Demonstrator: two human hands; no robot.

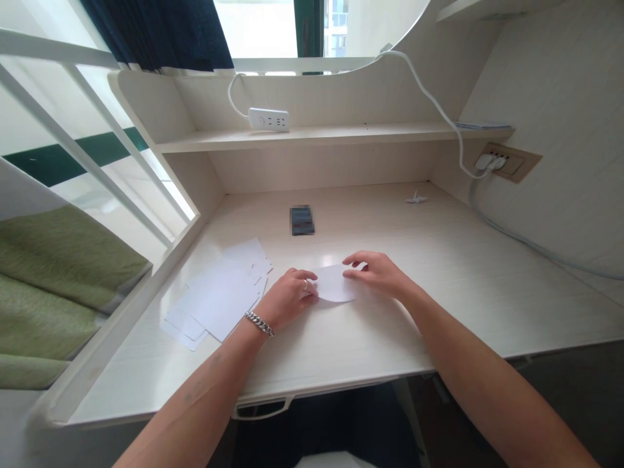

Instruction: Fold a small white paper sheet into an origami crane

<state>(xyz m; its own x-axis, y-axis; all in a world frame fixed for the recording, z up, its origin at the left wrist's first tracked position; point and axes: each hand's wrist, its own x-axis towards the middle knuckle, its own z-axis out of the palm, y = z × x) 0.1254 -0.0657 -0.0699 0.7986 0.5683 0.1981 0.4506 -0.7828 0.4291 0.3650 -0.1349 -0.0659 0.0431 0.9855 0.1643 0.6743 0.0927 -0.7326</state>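
Two bare hands at a small sheet of white paper (331, 284) lying near the front middle of a pale desk (370, 354). The left forearm (207, 390) enters from the lower left and slants inward; the left hand (285, 298) is turned palm down, its fingers bent and close together at the sheet's left end. A chain bracelet (259, 323) circles the wrist, and a ring (305, 285) is worn on one finger. The right forearm (482, 364) slants in from the lower right; the right hand (380, 274) arches over the sheet's upper right part, thumb and curved fingers narrowly parted. Whether either hand pinches the paper cannot be told. The sheet's near edge bows slightly, with a shadow beneath. Larger white sheets (219, 286) overlap left of the left hand; a blurred dark rectangle (302, 220) lies beyond the hands, and a small folded white figure (416, 198) farther right.
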